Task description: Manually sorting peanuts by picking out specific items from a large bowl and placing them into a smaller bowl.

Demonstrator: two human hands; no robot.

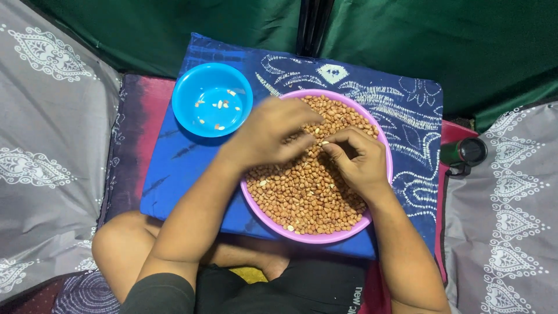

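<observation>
Both hands meeting over a pink plastic basin (381, 152) heaped with red-skinned peanuts (308, 195). Left hand (272, 132) hovering above the near-left part of the heap, fingers curled loosely downward and slightly blurred, thumb and forefinger drawn close together near the middle of the basin; whether anything sits between them, impossible to tell. Right hand (359, 158) resting on the peanuts at the right side, fingers folded narrow, tips pinched toward the left hand's tips around something pale and small (likely a single kernel, too tiny to be sure). Fingertips of the two hands almost touching.

Just left of the basin, a smaller blue bowl (185, 99), holding only a thin scatter of pale and reddish bits on its bottom. Basin and bowl both standing on a blue patterned cloth (407, 116) spread over a flat cushion. Off the right edge of the cloth, a dark green cylindrical flashlight (463, 153) lying on its side. Grey printed fabric (46, 128) on both sides, dark green cloth (174, 23) behind. Bare knees and black shorts (290, 291) at the bottom edge.
</observation>
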